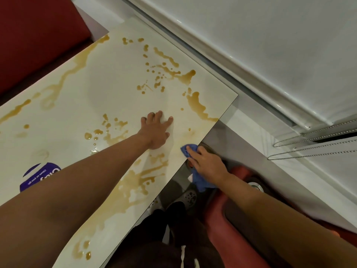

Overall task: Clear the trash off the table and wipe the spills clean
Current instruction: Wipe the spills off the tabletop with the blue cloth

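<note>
A glossy white table (108, 88) is streaked and dotted with brown liquid spills (196, 101) across most of its top. My left hand (157, 130) lies flat on the table, fingers spread, holding nothing. My right hand (207, 164) is at the table's near right edge, closed on a crumpled blue cloth (201, 180) that hangs partly over the edge. A purple and white packet (37, 177) lies on the table at the left, partly hidden behind my left forearm.
A dark red seat (38, 35) stands beyond the table's far left side. A red chair (228, 219) is below my right arm. A white window frame (251, 45) and blind chains (313, 146) run along the right. My feet in grey clogs (190, 196) show below the table edge.
</note>
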{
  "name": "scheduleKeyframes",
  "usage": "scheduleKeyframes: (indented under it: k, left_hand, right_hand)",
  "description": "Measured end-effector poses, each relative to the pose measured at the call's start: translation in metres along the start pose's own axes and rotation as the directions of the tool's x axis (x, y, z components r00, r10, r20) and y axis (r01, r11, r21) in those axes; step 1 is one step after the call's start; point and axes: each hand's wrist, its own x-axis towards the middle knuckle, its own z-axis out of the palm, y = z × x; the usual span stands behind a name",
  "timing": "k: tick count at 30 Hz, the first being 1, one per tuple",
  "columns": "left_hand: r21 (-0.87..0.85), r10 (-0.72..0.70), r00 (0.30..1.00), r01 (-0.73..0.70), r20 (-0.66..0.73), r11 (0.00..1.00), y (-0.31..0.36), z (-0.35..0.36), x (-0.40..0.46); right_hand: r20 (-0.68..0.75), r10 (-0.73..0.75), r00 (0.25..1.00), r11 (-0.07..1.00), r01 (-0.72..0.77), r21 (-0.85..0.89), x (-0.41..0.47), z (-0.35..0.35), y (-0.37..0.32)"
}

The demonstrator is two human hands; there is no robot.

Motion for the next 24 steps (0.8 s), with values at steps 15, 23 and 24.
scheduleKeyframes:
  k: [15, 23, 24]
  left_hand:
    - [-0.001, 0.001, 1.0, -0.001, 0.013, 1.0, -0.001, 0.002, 0.001]
    - [-0.019, -0.001, 1.0, 0.001, 0.001, 1.0, 0.0, 0.002, 0.0]
    - [-0.022, -0.002, 1.0, 0.002, 0.005, 1.0, 0.0, 0.002, 0.0]
  right_hand:
    - [0.098, 0.178, 0.979, 0.984, -0.176, -0.033, 0.064, -0.035, 0.007]
    - [0.177, 0.098, 0.979, 0.991, -0.079, -0.108, 0.031, -0.018, -0.037]
    - [0.178, 0.035, 0.983, 0.994, -0.016, -0.105, 0.026, -0.016, -0.035]
